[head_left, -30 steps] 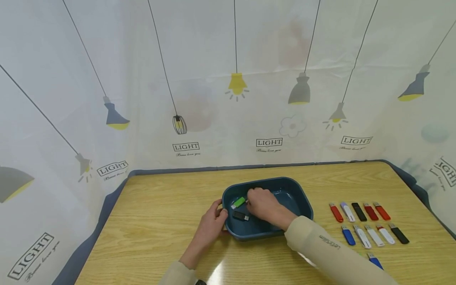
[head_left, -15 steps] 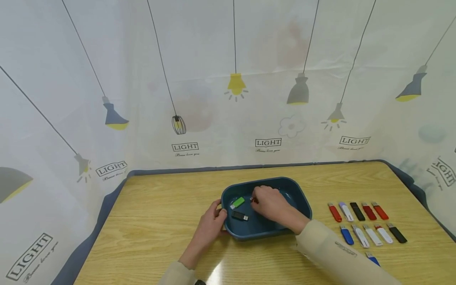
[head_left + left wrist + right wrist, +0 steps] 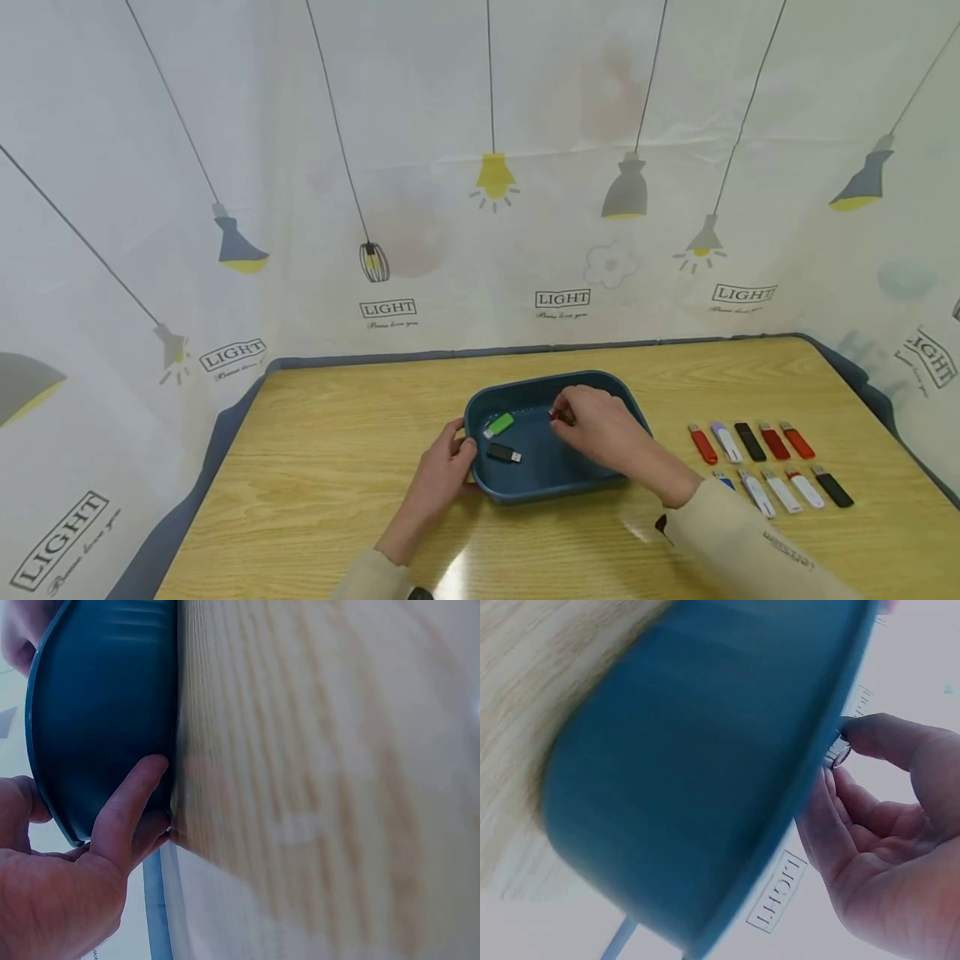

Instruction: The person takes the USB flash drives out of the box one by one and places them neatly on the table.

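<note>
My left hand (image 3: 438,468) grips the left end of a dark blue plastic basin (image 3: 551,492), its thumb at the rim. In the left wrist view, that hand's fingers lie along the basin's outer wall. Over the basin's right half, my right hand (image 3: 600,421) pinches a small reddish USB stick (image 3: 558,415) between thumb and fingers. Its end (image 3: 840,752) shows behind the rim in the right wrist view; the rest is mostly hidden. A green USB stick (image 3: 498,425) and a black USB stick (image 3: 503,453) lie on the basin floor at the left.
Right of the basin, several USB sticks lie in rows on the wooden table (image 3: 322,483), among them a red one (image 3: 702,444) and a black one (image 3: 833,487). My right sleeve (image 3: 757,546) covers part of the nearer ones. A lamp-print curtain (image 3: 450,217) surrounds the table.
My right hand has moved rightward inside the basin with the reddish USB stick, away from the green and black ones. Its sleeve now hides the nearest blue stick. The left hand keeps its hold.
</note>
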Demonstrator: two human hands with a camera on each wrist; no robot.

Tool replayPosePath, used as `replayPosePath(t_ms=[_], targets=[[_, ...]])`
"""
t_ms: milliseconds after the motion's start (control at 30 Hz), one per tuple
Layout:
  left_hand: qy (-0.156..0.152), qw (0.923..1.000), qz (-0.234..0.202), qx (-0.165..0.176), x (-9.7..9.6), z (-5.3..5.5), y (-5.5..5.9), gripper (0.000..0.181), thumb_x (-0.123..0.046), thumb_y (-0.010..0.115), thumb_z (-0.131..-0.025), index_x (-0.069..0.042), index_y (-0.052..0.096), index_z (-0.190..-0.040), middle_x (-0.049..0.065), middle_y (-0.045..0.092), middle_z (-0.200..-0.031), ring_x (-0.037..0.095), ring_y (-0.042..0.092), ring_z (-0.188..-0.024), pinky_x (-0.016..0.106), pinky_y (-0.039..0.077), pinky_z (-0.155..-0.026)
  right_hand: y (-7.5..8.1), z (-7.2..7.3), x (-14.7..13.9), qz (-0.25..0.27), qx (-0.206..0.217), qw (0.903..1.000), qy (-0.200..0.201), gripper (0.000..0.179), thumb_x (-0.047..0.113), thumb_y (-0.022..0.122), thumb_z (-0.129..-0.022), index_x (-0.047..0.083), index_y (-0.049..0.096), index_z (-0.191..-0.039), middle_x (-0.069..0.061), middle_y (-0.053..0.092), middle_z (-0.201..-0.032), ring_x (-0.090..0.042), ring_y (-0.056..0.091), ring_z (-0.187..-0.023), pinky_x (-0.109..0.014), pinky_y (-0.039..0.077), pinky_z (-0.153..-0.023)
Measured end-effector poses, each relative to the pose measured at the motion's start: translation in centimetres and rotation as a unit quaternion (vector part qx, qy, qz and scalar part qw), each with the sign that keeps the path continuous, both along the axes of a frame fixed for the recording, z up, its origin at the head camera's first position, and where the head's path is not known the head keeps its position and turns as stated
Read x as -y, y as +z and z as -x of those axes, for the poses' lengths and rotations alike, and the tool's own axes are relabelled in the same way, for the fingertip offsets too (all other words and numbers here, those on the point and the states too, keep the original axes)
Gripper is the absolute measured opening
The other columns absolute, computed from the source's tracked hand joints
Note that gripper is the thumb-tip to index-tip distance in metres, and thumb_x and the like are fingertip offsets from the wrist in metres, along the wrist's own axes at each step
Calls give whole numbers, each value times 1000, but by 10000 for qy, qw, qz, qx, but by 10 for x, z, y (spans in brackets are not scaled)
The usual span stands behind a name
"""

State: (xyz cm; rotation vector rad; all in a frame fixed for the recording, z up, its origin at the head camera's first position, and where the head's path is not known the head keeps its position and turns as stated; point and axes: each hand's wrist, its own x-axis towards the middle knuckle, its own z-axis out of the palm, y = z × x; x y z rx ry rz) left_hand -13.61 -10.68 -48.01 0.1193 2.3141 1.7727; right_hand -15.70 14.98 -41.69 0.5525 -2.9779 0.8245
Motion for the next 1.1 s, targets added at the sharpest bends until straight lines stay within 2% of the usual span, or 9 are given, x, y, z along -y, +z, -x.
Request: replayPosePath(t_ms=[167, 267, 567, 833, 1100], targets=[[-3, 10000, 41, -41, 0, 1, 0, 53, -20, 46, -108, 1, 38, -155, 32, 56, -142, 38, 67, -113, 41, 66, -72, 9, -13, -16, 177, -313, 9993, 52, 6, 12, 73, -94, 9, 71, -99, 4, 62, -86, -8, 54, -73, -28, 50, -63], [-7, 10000, 55, -33, 0, 1, 0, 52, -20, 46, -108, 1, 38, -155, 32, 56, -142, 38, 67, -113, 41, 66, -72, 14, -22, -27, 250, -328, 9991, 38, 6, 11, 73, -94, 9, 71, -99, 5, 61, -85, -7, 54, -73, -26, 50, -62], [31, 9999, 106, 7, 0, 1, 1, 53, -20, 46, -107, 1, 38, -155, 31, 57, -141, 37, 67, -113, 41, 66, -73, 22, -44, -57, 302, 212, 9989, -278, 9, 14, 73, -95, 10, 71, -103, 7, 61, -83, -10, 54, -72, -26, 47, -59], [44, 9999, 130, -44, -1, 1, 1, 52, -20, 46, -107, 1, 39, -155, 30, 59, -140, 36, 68, -112, 40, 66, -72, 17, -62, -88, 264, 66, 9977, -619, 15, 16, 76, -93, 8, 71, -105, 8, 65, -87, -8, 59, -77, -25, 52, -62], [40, 10000, 54, -2, 0, 1, 0, 52, -20, 46, -107, 0, 39, -155, 31, 57, -141, 37, 67, -113, 42, 66, -72, 8, -76, -124, -35, 258, 9954, -927, 16, 18, 76, -94, 7, 72, -105, 7, 66, -86, -9, 60, -76, -24, 52, -60]])
